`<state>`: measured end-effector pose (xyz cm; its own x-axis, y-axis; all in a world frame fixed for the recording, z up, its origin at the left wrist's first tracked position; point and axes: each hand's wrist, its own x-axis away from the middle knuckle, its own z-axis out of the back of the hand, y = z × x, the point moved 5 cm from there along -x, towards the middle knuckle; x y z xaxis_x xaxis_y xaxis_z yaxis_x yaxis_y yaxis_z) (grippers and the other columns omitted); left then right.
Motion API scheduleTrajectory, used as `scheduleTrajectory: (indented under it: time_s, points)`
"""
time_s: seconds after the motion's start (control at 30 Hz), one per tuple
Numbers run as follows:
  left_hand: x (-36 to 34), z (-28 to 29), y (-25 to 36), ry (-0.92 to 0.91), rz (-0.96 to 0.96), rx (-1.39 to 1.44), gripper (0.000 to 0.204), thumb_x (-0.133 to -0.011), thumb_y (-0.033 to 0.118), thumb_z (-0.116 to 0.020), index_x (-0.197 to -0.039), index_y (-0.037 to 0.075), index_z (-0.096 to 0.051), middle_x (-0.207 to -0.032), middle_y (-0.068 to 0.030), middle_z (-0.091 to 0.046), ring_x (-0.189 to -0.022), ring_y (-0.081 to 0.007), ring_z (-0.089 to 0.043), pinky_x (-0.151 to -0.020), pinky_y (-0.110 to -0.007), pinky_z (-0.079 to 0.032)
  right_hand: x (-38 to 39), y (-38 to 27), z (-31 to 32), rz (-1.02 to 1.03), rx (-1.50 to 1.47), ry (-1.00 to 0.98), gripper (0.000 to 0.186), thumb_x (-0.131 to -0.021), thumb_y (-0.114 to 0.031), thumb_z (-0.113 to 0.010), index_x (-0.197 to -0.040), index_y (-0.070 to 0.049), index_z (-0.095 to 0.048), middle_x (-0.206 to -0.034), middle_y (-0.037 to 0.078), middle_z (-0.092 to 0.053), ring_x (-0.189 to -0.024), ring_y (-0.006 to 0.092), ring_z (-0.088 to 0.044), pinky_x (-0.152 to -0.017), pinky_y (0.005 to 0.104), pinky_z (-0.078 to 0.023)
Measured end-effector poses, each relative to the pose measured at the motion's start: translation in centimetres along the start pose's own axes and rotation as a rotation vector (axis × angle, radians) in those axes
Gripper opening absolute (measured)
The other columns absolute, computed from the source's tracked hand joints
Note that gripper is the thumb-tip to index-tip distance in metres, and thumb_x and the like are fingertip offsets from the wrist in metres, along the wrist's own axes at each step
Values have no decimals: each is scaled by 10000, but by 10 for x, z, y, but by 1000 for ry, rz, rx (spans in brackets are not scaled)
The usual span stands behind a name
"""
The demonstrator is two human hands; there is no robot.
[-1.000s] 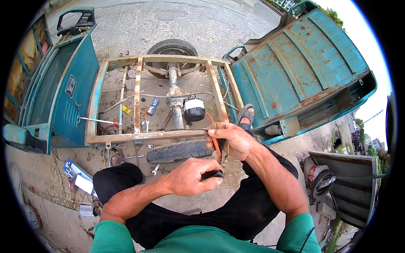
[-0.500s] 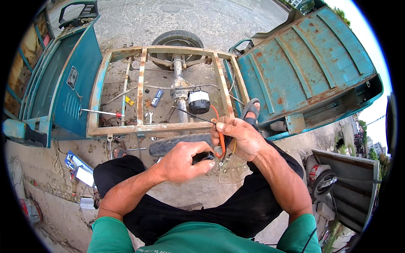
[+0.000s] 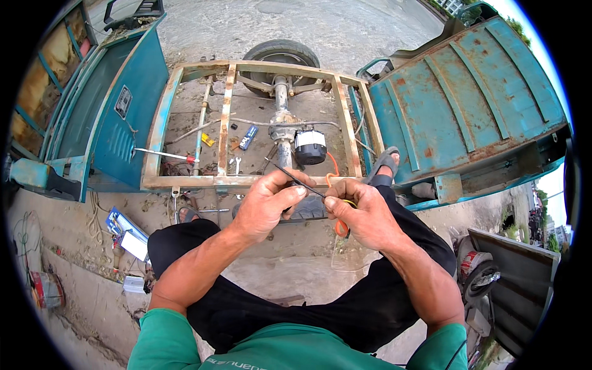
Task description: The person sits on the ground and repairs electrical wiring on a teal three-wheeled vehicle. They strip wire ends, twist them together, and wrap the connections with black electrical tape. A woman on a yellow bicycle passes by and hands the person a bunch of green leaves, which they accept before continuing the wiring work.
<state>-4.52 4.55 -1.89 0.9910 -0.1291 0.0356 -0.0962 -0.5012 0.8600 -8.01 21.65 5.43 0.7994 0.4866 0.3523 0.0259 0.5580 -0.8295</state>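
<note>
Between my two hands runs a thin black cable (image 3: 310, 189), its free end pointing up and away past my left fingers. My left hand (image 3: 271, 203) is closed on it in a pinch; something dark shows under the palm, mostly hidden. The fingers of my right hand (image 3: 362, 213) pinch the same cable further along. An orange cable (image 3: 333, 165) comes from the black motor (image 3: 310, 148) on the axle and passes behind my right hand, with a loop hanging below it. A bit of yellow wire shows beside the right fingers.
A rusty frame (image 3: 237, 180) stands ahead, with a tyre (image 3: 280, 55) beyond it. A screwdriver (image 3: 169, 155), a wrench (image 3: 238, 165) and a blue box (image 3: 248, 137) lie around the frame. Teal body panels (image 3: 468, 98) flank both sides; a foot rests by the right one.
My left hand has moved up and forward and now pinches the black cable. My right hand has shifted slightly right and down in view. The whole view has swung a little.
</note>
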Motion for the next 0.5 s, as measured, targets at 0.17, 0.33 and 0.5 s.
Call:
scheduleTrajectory:
  time_s: [0.17, 0.33, 0.5]
  points:
    - [0, 3, -1, -44, 7, 1, 219, -975, 192, -646, -1068, -5, -674, -855, -49, -625, -669, -84, -513, -585, -272, -418, -1, 3, 4, 109, 101, 80, 222, -947, -178, -673, -1000, 36, -658, -881, 110, -673, -860, 191, -643, -816, 353, -512]
    - [-3, 5, 14, -52, -318, -336, 185, -1000, 191, -646, -1040, 14, -678, -839, -7, -605, -700, -68, -515, -615, -262, -427, 1, -3, 1, 157, 180, 76, 221, -938, -173, -681, -995, 39, -655, -882, 122, -679, -853, 196, -649, -805, 359, -522]
    - [-3, 10, 20, -90, -407, -440, 173, -1002, 178, -646, -1015, 9, -680, -838, 4, -600, -722, -64, -517, -640, -264, -435, 3, -3, -5, 147, 69, 34, 241, -951, -196, -698, -998, 37, -656, -888, 115, -683, -847, 185, -650, -795, 355, -524]
